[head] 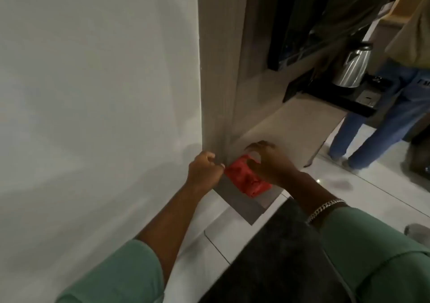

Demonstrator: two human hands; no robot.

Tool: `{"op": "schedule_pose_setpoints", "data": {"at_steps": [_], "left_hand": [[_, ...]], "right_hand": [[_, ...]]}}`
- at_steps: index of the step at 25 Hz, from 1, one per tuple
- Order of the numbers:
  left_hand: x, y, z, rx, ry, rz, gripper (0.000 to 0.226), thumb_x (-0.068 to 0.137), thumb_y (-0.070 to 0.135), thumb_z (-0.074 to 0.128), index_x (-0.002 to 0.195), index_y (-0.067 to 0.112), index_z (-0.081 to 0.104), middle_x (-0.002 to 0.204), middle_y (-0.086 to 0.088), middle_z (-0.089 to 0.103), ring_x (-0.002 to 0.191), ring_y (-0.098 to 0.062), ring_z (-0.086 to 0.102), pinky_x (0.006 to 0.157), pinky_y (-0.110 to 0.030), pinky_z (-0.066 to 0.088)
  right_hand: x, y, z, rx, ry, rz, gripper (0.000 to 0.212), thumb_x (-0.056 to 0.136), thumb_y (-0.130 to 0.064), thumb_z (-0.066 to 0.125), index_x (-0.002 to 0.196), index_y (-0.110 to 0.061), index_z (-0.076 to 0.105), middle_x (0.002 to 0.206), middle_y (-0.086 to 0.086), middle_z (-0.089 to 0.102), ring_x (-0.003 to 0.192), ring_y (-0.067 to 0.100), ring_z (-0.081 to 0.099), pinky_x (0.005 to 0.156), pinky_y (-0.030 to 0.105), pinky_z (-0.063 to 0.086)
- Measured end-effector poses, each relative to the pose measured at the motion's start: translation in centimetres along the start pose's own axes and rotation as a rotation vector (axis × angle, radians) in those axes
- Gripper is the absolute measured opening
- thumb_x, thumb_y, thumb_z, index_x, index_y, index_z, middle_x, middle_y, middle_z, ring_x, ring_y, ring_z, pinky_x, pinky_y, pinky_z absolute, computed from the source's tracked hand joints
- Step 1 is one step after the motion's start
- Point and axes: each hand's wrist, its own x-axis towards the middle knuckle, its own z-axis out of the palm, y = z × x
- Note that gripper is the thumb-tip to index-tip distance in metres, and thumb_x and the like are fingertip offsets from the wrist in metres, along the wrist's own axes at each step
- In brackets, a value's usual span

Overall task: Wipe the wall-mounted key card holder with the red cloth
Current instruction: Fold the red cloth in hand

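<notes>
A crumpled red cloth (245, 178) lies on the near corner of a beige shelf (293, 128), at the foot of a grey wood-grain panel (218, 69). My right hand (270, 160) is curled over the cloth's far side, fingers gripping it. My left hand (204, 171) is closed at the cloth's left edge, pinching it against the panel's corner. No key card holder is in view; the white wall (93, 93) to the left is bare.
A steel kettle (353, 67) stands on a black tray (337, 100) at the shelf's far end. Another person in jeans (384, 121) stands at the right on the pale tiled floor (372, 200). A dark mat (279, 267) lies under me.
</notes>
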Motion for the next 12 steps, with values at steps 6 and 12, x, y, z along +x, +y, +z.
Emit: {"op": "schedule_pose_setpoints", "data": {"at_steps": [6, 12], "left_hand": [[1.6, -2.4, 6.8, -0.424, -0.19, -0.329, 0.049, 0.086, 0.02, 0.069, 0.13, 0.006, 0.052, 0.119, -0.014, 0.066, 0.1, -0.03, 0.066, 0.072, -0.038, 0.059], [-0.3, -3.1, 5.6, -0.591, -0.101, -0.448, 0.053, 0.075, 0.008, 0.076, 0.124, 0.002, 0.056, 0.115, -0.017, 0.068, 0.102, -0.033, 0.066, 0.089, -0.05, 0.059]], "right_hand": [[0.0, 2.8, 5.2, -0.01, -0.044, 0.13, 0.043, 0.095, -0.028, 0.054, 0.137, -0.021, 0.052, 0.132, 0.017, 0.056, 0.116, 0.04, 0.058, 0.099, 0.045, 0.052], [-1.6, 0.7, 6.7, 0.159, -0.03, 0.148, 0.031, 0.09, -0.012, 0.061, 0.119, -0.019, 0.067, 0.12, 0.015, 0.062, 0.105, 0.035, 0.062, 0.087, 0.03, 0.046]]}}
